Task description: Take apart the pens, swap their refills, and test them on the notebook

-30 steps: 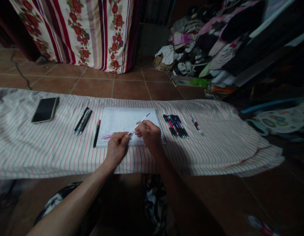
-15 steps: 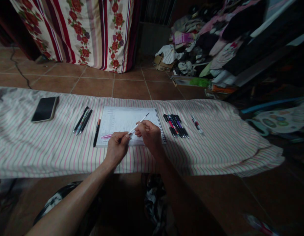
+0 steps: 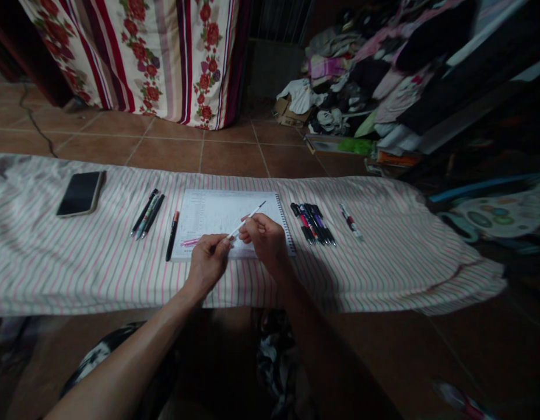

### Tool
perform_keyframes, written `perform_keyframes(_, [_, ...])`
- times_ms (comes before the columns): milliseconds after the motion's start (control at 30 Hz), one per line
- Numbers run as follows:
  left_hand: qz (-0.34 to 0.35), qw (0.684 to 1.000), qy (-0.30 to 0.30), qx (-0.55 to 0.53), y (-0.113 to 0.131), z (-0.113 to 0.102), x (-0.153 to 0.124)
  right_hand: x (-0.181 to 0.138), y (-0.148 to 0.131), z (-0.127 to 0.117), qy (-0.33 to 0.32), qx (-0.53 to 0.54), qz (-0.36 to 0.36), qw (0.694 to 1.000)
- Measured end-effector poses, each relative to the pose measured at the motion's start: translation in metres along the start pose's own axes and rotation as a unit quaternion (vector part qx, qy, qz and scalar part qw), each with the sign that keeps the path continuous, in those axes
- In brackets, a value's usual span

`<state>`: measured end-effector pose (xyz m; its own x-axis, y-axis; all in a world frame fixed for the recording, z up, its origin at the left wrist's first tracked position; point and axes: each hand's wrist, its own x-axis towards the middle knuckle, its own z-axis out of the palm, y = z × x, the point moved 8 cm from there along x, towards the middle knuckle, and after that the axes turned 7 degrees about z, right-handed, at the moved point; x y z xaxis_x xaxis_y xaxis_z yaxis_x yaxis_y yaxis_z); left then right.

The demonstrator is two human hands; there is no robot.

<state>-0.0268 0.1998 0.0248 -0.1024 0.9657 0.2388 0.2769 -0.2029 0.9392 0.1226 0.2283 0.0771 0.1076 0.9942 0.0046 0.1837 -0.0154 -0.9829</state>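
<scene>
A thin white pen refill (image 3: 253, 212) with a dark tip slants up to the right above an open spiral notebook (image 3: 221, 204). Its lower end is pinched between the thumb and finger of my left hand (image 3: 209, 255). My right hand (image 3: 265, 236) is closed around the refill's middle, fingers curled. Pink pen parts (image 3: 190, 242) lie on the page just left of my left hand. A black marker pen (image 3: 172, 236) with an orange end rests along the notebook's left edge.
Several pens (image 3: 314, 224) lie right of the notebook, with a single pen (image 3: 351, 223) beyond. More pens (image 3: 147, 214) and a phone (image 3: 80, 194) are on the left. A striped cloth (image 3: 396, 251) covers the table. Clothes (image 3: 331, 67) are piled behind.
</scene>
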Motion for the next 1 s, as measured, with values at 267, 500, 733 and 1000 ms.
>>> perform_keyframes(267, [-0.012,1.000,-0.012,-0.023,-0.001,0.001,0.001,0.000,0.000,0.000,-0.009,-0.004,0.005,1.000])
perform_keyframes(500, [-0.022,0.999,-0.020,-0.029,-0.002,0.004,-0.001,0.001,0.002,0.007,-0.042,0.028,0.025,0.998])
perform_keyframes(733, [-0.049,0.995,-0.018,-0.080,-0.002,0.004,-0.001,0.001,0.008,0.017,-0.080,0.111,0.043,0.990])
perform_keyframes(1000, [-0.053,0.993,-0.020,-0.100,0.002,0.004,0.000,-0.001,0.004,0.014,-0.090,0.090,0.045,0.991])
